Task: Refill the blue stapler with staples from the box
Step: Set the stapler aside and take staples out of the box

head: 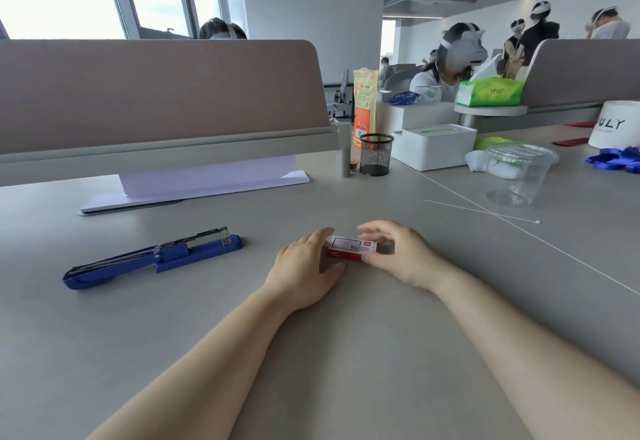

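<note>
Both hands close on a small staple box at the middle of the grey desk.

The staple box [351, 248], red with a white label on top, lies flat on the desk [346, 353]; the left hand [304, 273] cups its left end with fingers curled together, and the right hand [398, 252] pinches its right end between thumb and fingertips. The blue stapler [152, 257] lies well apart to the left, swung fully open with its metal staple channel exposed. Farther back stands a black mesh pen cup [376, 154].
</note>
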Motion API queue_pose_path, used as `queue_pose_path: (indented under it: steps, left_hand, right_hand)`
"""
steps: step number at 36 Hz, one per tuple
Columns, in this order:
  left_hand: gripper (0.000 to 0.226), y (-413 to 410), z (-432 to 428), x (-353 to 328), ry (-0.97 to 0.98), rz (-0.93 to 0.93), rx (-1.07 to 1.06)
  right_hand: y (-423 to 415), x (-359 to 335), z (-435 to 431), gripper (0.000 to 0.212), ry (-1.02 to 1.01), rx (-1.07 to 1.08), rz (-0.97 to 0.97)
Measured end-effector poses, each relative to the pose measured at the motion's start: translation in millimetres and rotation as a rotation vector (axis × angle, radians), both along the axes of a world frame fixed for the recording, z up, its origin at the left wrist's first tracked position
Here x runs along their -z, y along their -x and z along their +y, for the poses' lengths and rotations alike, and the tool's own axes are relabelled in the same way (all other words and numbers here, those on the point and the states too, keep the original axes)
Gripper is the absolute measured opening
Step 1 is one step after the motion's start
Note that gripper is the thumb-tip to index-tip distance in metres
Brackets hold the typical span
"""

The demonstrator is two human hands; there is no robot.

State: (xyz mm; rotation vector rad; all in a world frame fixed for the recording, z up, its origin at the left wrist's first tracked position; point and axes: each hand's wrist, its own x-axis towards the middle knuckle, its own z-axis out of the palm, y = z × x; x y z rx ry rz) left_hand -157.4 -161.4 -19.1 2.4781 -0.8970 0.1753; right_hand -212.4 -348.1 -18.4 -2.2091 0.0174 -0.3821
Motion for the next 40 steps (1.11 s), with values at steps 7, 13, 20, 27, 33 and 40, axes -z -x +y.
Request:
queue_pose_path:
  steps: [7,13,20,27,33,40]
  left_hand:
    - [0.061,-1.1,-1.1,1.9,-0.012,-0.003,-0.013]
    - [0.062,-1.8,-0.1,2.9,-0.001,0.003,-0.031]
    - [0.060,-0.8,0.2,0.9,-0.025,-0.023,0.008]
    - [0.059,-3.6,1.4,2.1,-0.023,-0.024,0.021]
    - [0.050,-8.6,3.3,2.9,0.062,-0.043,-0.027]
    - [0.048,-10.4,5.1,3.2,0.134,-0.017,-0.059]
  right_hand:
    - [3.3,-2.9,-2.7,0.058,-0.004,-0.021,0.051]
    - [8.3,-4.9,-14.0,0.057,0.064,0.031,0.086]
    - [8.5,-7.3,-6.4,0.051,0.072,-0.029,0.091]
    - [10.1,-8.4,-9.9,0.046,0.103,-0.038,0.082]
    - [7.9,-5.7,-20.8,0.047,0.181,0.022,0.033]
    - [6.9,-4.6,-22.2,0.049,0.161,0.034,0.017]
